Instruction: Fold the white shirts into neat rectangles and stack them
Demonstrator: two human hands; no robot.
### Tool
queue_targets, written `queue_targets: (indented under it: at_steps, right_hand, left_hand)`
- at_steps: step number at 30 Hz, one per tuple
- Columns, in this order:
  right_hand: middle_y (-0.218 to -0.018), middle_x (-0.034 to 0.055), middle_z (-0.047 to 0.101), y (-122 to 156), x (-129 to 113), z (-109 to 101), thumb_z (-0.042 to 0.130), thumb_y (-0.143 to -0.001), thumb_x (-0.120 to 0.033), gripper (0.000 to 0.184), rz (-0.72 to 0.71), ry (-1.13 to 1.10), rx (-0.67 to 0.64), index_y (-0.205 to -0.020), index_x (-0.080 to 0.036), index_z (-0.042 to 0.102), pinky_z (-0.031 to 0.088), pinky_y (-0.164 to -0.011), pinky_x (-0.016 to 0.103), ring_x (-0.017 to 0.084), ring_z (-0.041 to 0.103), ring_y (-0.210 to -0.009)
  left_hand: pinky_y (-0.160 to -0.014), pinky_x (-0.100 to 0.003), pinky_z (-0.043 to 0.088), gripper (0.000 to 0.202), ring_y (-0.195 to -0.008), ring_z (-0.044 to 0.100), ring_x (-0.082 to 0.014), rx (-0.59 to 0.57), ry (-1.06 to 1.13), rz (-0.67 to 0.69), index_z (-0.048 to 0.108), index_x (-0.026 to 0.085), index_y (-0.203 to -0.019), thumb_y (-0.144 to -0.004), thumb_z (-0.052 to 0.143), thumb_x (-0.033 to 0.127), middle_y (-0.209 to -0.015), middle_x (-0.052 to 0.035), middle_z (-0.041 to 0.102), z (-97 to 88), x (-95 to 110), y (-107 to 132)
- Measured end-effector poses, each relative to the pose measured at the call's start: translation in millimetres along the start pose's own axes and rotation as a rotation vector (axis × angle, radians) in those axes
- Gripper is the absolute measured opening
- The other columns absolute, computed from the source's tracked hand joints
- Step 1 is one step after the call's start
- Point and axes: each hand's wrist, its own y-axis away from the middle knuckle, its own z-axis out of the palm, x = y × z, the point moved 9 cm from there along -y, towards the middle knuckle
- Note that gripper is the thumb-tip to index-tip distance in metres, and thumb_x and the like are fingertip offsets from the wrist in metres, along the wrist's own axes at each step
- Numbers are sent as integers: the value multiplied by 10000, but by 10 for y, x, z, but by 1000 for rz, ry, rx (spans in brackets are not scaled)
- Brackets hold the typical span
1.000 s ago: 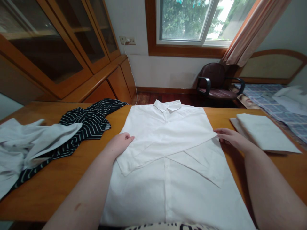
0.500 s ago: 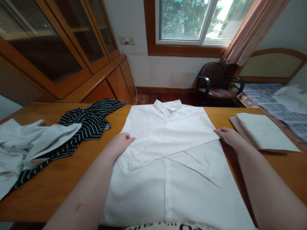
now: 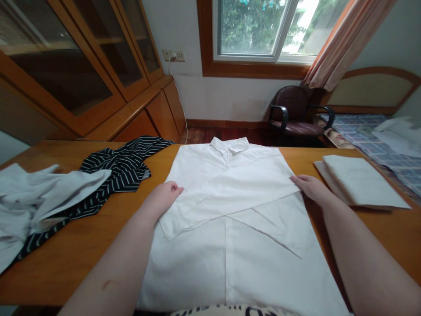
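Note:
A white collared shirt (image 3: pixel 197 263) lies flat on the wooden table (image 3: pixel 98 237), its collar at the far edge and its hem toward me. Both sleeves are crossed over the front, one overlapping the other. My left hand (image 3: pixel 166 195) is closed on the shirt's left edge, thumb on top of the cloth. At the opposite edge, my right hand (image 3: pixel 311 186) pinches the fabric near the folded sleeve. The fingers beneath the cloth are partly hidden on both sides.
A black striped garment (image 3: pixel 115 164) and a crumpled white garment (image 3: pixel 42 193) lie on the left. Folded white cloth (image 3: pixel 365 180) rests at the right. Beyond the table stand a glass-door cabinet (image 3: pixel 88 57), a chair (image 3: pixel 294 109) and a bed (image 3: pixel 371 127).
My right hand has slid very slightly to the left along the shirt's edge. Both hands keep their hold, and the shirt lies as before.

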Motion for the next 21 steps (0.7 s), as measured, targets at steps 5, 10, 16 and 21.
queue_targets:
  at_steps: [5,10,16,21]
  right_hand:
    - [-527,0,536,73,38,17,501,-779,-507,348,62,-271,-90,-637,-195,558,348,-416,250,131,465,-450]
    - [-816,98,696,121,2,86,583,-729,-428,254,36,-340,-276,-783,-191,657,517,-596,307,224,646,-727]
    - [-921,95,715,134,40,107,703,-665,-363,214,88,-357,-311,-813,-210,677,550,-732,311,232,674,-829]
    - [-909,95,717,120,62,101,669,-715,-418,233,109,-361,-267,-825,-213,685,557,-727,335,248,675,-838]
  left_hand:
    - [-596,-277,386,376,-746,615,-219,-54,24,48,617,218,-755,-779,458,558,-773,-47,671,-2,13,45]
    - [-804,-279,454,518,-1020,611,-275,-226,73,132,662,233,-978,-557,684,534,-1097,-63,679,65,-46,100]
    - [-843,-265,458,444,-1020,615,-254,-250,161,145,641,233,-1023,-610,615,395,-1082,-34,681,-6,-88,107]
    - [-772,-263,456,338,-937,626,-228,-104,59,49,635,243,-977,-659,553,323,-1016,-31,680,-66,-153,35]
